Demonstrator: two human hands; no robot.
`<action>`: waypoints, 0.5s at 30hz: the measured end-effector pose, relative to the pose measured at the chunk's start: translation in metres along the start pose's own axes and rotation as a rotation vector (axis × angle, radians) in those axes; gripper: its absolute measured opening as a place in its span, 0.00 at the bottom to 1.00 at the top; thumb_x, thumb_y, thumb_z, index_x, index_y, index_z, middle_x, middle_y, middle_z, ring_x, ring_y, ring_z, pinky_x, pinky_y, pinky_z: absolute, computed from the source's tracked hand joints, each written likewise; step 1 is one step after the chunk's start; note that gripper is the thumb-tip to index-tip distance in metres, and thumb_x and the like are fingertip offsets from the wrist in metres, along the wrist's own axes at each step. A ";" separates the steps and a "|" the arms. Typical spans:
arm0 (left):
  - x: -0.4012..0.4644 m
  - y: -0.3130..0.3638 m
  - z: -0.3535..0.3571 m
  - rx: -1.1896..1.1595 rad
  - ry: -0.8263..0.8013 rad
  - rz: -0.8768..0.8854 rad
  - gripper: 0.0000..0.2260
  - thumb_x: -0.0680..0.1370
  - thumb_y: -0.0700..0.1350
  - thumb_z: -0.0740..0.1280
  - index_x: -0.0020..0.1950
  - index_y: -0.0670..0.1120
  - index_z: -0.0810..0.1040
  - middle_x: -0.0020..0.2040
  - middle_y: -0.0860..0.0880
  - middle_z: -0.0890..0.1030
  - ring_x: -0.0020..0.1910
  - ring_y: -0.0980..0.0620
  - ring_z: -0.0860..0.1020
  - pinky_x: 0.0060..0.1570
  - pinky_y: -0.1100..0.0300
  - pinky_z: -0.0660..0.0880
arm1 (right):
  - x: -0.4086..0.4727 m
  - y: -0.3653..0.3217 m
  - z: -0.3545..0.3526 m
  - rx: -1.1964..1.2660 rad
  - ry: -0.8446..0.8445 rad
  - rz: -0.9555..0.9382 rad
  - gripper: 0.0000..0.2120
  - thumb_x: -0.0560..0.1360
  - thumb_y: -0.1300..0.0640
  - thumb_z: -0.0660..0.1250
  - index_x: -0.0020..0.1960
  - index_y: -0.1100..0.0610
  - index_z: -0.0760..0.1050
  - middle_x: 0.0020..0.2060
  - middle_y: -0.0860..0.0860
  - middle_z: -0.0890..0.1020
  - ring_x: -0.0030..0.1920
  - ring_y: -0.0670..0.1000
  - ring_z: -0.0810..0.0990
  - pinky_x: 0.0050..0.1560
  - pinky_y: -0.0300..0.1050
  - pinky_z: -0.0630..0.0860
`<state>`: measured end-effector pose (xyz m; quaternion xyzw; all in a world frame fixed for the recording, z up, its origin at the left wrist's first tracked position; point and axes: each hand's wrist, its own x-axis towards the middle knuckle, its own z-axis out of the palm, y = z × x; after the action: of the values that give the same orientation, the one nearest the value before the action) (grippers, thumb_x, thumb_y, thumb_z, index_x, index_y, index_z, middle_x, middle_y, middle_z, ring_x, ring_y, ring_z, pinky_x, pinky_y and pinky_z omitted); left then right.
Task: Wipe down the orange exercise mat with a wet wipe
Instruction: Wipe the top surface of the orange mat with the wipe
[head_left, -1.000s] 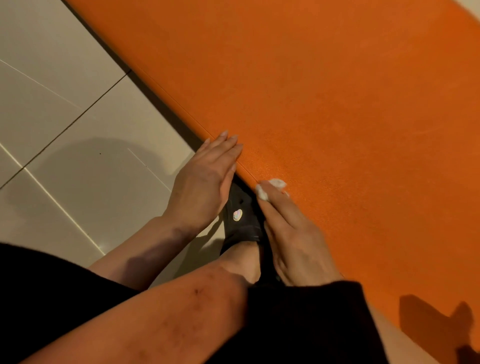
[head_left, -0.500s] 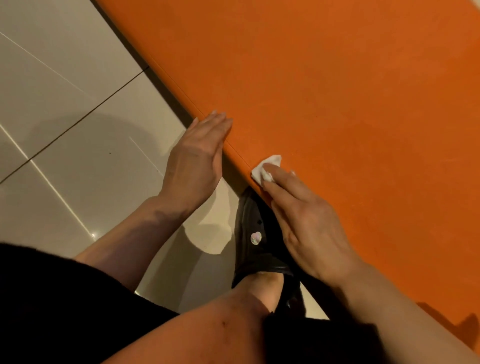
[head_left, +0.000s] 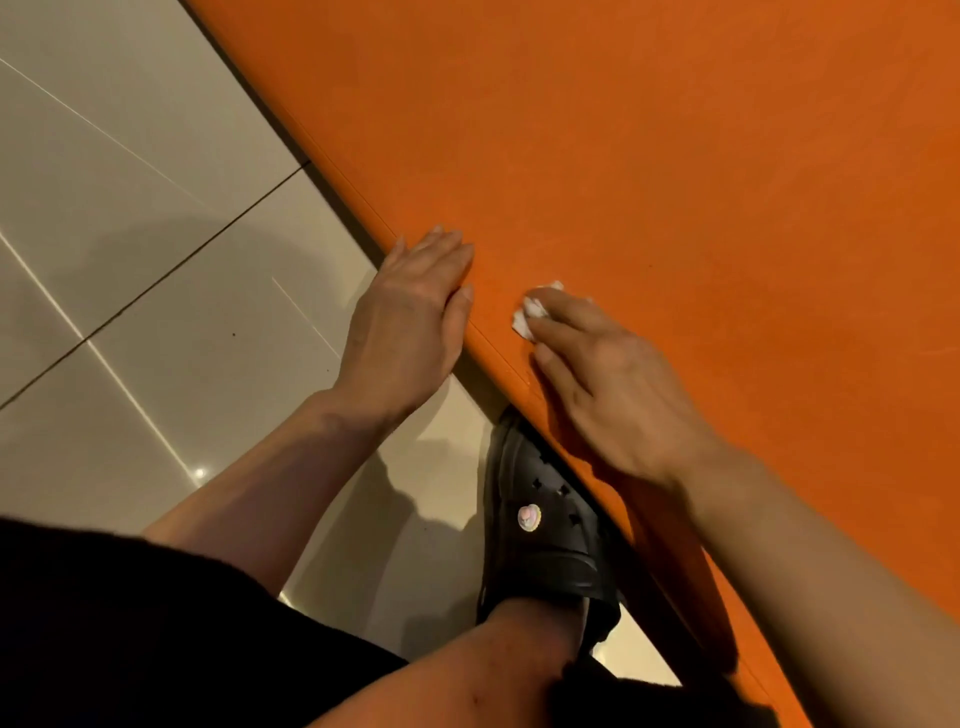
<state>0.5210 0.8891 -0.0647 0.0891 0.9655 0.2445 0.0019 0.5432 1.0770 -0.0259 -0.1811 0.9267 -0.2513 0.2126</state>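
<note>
Your orange mat (head_left: 675, 182) fills the upper right, its edge running diagonally across the pale tiled floor (head_left: 130, 234). Your black clog (head_left: 540, 540) sits against that edge. Your left hand (head_left: 410, 322) lies flat, fingers together, over the mat's edge. Your right hand (head_left: 613, 384) presses a small crumpled white wipe (head_left: 530, 312) onto the mat under its fingertips, just inside the edge

Likely home: glossy beige floor tiles (head_left: 156, 332), orange exercise mat (head_left: 675, 182), black clog (head_left: 545, 545).
</note>
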 end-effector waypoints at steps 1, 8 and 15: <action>0.001 0.003 0.001 -0.003 -0.009 0.017 0.17 0.80 0.43 0.60 0.68 0.39 0.74 0.68 0.41 0.74 0.70 0.45 0.69 0.73 0.53 0.55 | -0.017 0.005 -0.002 0.002 0.006 0.040 0.21 0.83 0.52 0.52 0.75 0.56 0.66 0.75 0.49 0.64 0.75 0.52 0.60 0.75 0.38 0.51; 0.007 0.012 0.011 -0.023 -0.022 0.067 0.18 0.78 0.41 0.57 0.64 0.38 0.78 0.64 0.40 0.78 0.66 0.45 0.75 0.71 0.51 0.64 | 0.033 0.000 0.009 0.004 -0.006 0.001 0.23 0.84 0.55 0.53 0.77 0.60 0.60 0.78 0.52 0.57 0.77 0.51 0.55 0.75 0.39 0.50; 0.012 0.010 0.009 0.034 -0.078 0.088 0.16 0.77 0.40 0.62 0.64 0.39 0.78 0.65 0.41 0.77 0.66 0.43 0.74 0.68 0.54 0.63 | -0.022 0.031 0.001 0.019 0.063 0.115 0.23 0.83 0.49 0.50 0.75 0.56 0.64 0.76 0.48 0.62 0.75 0.51 0.61 0.76 0.44 0.55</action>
<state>0.5109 0.9038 -0.0673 0.1411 0.9639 0.2241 0.0272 0.5553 1.1107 -0.0371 -0.1178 0.9395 -0.2530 0.1989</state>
